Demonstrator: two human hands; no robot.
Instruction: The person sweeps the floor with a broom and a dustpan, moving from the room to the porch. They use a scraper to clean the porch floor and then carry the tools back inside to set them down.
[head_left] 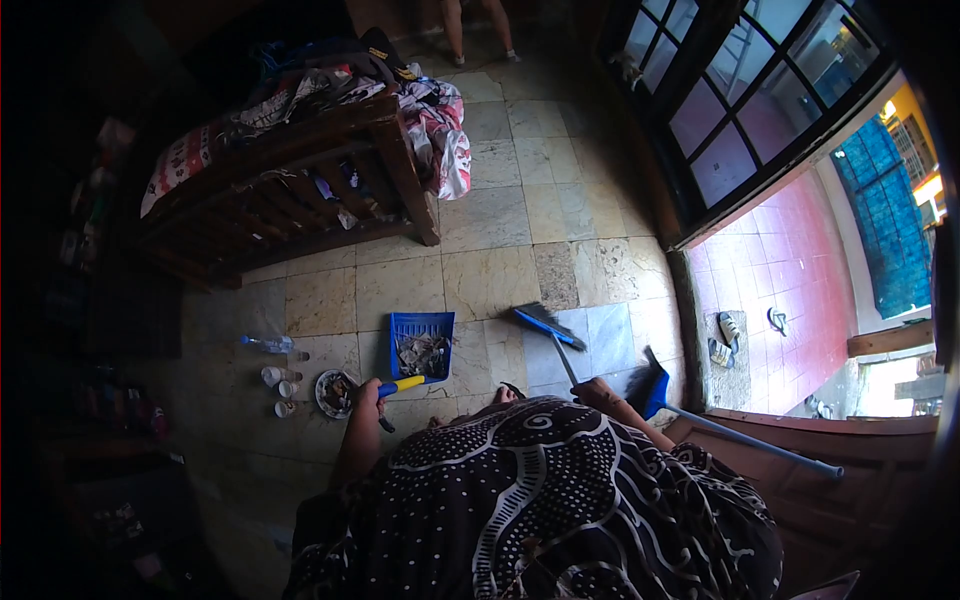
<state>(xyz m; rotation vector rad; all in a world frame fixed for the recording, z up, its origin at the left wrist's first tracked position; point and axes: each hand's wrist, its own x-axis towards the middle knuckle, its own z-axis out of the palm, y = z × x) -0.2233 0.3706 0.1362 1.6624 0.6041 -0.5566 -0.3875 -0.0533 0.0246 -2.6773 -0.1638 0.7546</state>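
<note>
My left hand point(368, 396) is wrapped round the blue and yellow handle of a blue dustpan point(399, 328), which lies on the tiled floor with grey debris point(422, 356) in it. On the right, my right hand point(594, 391) grips the grey stick of a broom point(547, 325). The broom's blue head with dark bristles rests on the floor, to the right of the dustpan and apart from it. A round dish point(336, 393) with dark and pale bits stands just left of my left hand.
A clear bottle point(268, 344) and several cups point(285, 389) are at left. A wooden bench point(385, 150) bears cloths. A second broom point(655, 386) leans at right near the doorway. Sandals point(728, 335) lie outside. Another person's legs point(453, 30) show at the top.
</note>
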